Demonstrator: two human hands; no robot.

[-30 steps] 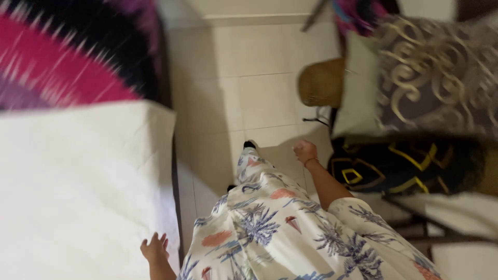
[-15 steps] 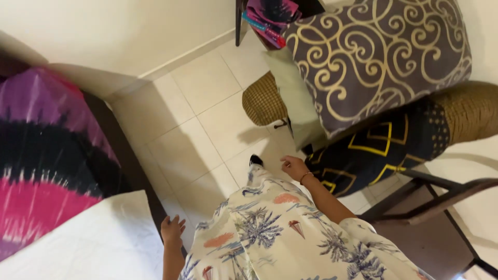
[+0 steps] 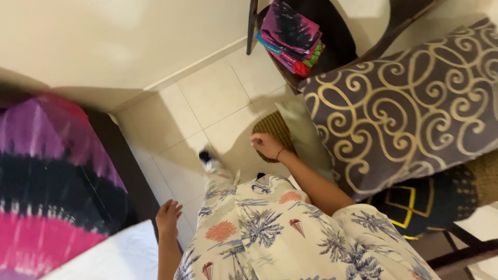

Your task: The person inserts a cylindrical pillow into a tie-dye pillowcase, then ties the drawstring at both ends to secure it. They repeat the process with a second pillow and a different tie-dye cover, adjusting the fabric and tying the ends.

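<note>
I look down at my own body in a white garment printed with palms (image 3: 270, 233). My right hand (image 3: 267, 145) reaches forward with loosely curled fingers, holding nothing, just in front of a woven straw object (image 3: 272, 127) and the edge of a pale cushion (image 3: 303, 129). My left hand (image 3: 168, 217) hangs at my side with fingers apart, empty, next to the dark edge of a bed (image 3: 127, 171). One foot (image 3: 207, 158) is stepping onto the tiled floor (image 3: 207, 103).
A large grey pillow with gold swirls (image 3: 410, 103) fills the right. Below it lies a black cushion with yellow lines (image 3: 415, 202). Folded colourful cloths (image 3: 293, 33) sit on a dark shelf. A pink, black and purple bedspread (image 3: 46, 186) and a white sheet (image 3: 114, 259) lie at left.
The view has swung up and toward the wall and shelf. My right hand has reached forward, closer to the woven object. My left hand stays low by the bed edge.
</note>
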